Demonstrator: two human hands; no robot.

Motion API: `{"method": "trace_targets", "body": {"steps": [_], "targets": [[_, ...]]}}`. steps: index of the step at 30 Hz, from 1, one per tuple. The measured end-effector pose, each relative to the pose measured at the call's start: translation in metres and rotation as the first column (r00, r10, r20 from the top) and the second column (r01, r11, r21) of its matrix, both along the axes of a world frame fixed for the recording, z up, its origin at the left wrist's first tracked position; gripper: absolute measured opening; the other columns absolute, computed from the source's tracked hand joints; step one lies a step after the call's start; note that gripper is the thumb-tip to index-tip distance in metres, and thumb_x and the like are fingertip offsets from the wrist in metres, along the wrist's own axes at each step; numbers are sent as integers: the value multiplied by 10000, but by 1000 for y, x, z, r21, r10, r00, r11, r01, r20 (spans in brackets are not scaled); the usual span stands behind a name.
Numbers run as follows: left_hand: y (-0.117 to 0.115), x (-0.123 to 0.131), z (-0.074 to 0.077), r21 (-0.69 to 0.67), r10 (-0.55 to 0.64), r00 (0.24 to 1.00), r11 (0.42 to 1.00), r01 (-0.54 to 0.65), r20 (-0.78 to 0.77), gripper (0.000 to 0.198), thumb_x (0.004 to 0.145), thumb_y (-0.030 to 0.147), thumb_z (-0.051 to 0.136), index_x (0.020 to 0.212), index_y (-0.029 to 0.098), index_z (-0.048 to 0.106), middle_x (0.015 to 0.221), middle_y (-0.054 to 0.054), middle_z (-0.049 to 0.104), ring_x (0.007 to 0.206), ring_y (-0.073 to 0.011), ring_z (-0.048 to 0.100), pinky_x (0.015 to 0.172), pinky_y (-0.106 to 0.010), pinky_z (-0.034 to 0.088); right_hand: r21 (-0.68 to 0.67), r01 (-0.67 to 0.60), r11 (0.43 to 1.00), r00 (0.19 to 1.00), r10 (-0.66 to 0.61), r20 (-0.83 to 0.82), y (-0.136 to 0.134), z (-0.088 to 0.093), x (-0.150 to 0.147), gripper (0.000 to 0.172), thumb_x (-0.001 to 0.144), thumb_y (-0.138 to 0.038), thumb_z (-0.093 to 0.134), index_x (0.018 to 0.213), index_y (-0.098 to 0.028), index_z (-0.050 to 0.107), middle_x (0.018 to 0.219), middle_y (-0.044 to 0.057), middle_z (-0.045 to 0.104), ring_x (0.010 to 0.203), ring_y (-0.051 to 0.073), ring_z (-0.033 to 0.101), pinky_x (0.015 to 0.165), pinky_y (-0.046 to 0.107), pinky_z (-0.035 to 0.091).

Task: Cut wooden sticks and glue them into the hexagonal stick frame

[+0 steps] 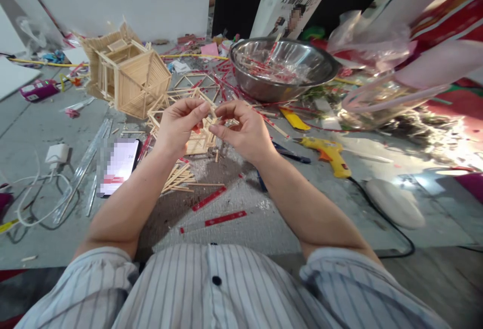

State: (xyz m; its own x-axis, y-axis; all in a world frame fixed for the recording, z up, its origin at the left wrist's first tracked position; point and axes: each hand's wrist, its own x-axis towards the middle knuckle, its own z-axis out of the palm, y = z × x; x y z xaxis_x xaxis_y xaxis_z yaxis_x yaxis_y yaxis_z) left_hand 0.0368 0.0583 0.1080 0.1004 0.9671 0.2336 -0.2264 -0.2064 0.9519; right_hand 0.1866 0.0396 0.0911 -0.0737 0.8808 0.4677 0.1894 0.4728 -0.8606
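Observation:
My left hand [180,121] and my right hand [241,130] meet above the grey floor, fingers pinched together on a thin wooden stick [212,115] held between them. Just below and behind the hands lies a flat wooden stick lattice [198,140]. A pile of loose wooden sticks [179,178] lies under my left forearm. A wooden stick house model [128,72] stands at the back left.
A steel bowl [320,75] with red-wrapped sticks sits behind. A yellow glue gun [330,153] with a black cord lies right. A phone [118,165], a white charger [56,154] with cable, and clear glue sticks [81,168] lie left. Red wrappers [224,218] are scattered nearby.

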Motion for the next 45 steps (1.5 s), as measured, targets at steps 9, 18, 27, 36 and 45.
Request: {"method": "trace_targets", "body": {"steps": [9,18,27,36,45], "targets": [[1,3,-8,10,-21,1000,1000,21,5,277,666,379,814,677,170,632,552,60,567,439,-27,467,432,-158,381,9,31,999,992,-30,-119,0,-8,-7,296,730,-464,708,788,-209,569,916,21,585,756,98,527,554,221,442],[2,4,-9,106,-29,996,994,37,-81,269,710,411,782,671,181,647,568,45,591,455,-39,501,438,-163,414,-46,-20,999,995,16,-102,2,-8,-3,184,718,-322,682,793,-200,566,877,13,589,783,104,521,604,235,439],[5,0,-11,183,-41,980,980,78,-195,393,652,545,779,727,172,678,620,19,631,489,-53,518,458,-179,420,-59,-34,998,985,24,-170,2,-7,-2,117,696,-275,651,732,-199,569,898,20,606,821,126,552,638,264,455],[10,-12,-9,397,115,947,918,14,-299,306,743,499,730,774,200,673,687,8,639,597,-88,571,537,-219,455,-65,-33,997,986,22,-168,2,-4,0,142,659,-289,680,696,-191,583,805,4,609,775,119,539,700,292,435],[20,-38,6,782,414,739,574,242,-532,149,844,399,650,903,289,732,910,-39,709,847,-181,630,792,-362,471,-228,-217,949,967,178,-182,-1,2,5,153,646,-289,677,704,-183,582,766,-5,587,699,100,504,627,267,427]]}}
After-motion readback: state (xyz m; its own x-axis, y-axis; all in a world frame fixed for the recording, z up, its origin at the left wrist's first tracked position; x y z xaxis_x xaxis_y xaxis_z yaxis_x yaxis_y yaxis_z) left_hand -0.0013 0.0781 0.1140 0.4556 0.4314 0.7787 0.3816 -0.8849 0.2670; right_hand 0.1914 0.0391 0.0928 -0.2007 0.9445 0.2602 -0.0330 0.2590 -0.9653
